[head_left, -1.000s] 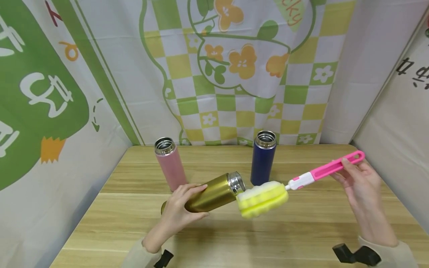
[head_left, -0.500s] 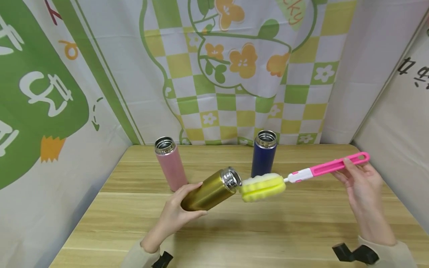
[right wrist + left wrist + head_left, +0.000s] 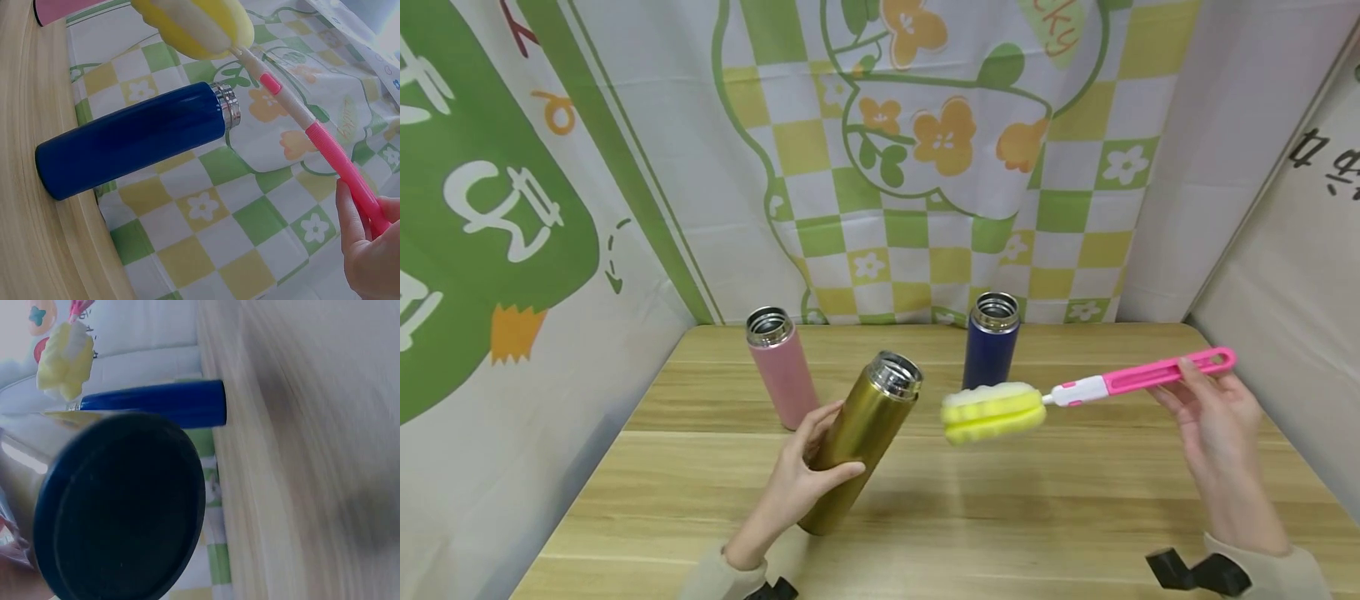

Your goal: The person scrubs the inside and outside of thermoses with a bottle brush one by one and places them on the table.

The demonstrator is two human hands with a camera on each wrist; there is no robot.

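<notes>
A gold vacuum flask [image 3: 865, 425] was gripped at its lower body by the left hand [image 3: 801, 467], at the centre of the head view; the thumb was laid along the near side and the fingers were placed behind, an opposed grasp apparently suited to a smooth cylinder. The flask was tilted, its uncapped steel mouth [image 3: 897, 372] directed up and to the right, presumably so that the opening was turned towards the brush side. Its dark base [image 3: 122, 509] was exposed in the left wrist view, which suggested that it was held off the table [image 3: 1037, 533].

At the right of the frame, a bottle brush [image 3: 1078, 392] was pinched near the end of its pink handle [image 3: 1150, 375] by the right hand [image 3: 1213, 417], by which its full reach was probably preserved. The yellow sponge head [image 3: 992, 412] was suspended near the mouth but apart from it.

Two further uncapped bottles, one pink [image 3: 782, 367] at centre left and one navy blue [image 3: 990, 346] right of centre, were stood upright behind, perhaps to keep the foreground free for both hands. The navy one was partly masked by the sponge.
</notes>
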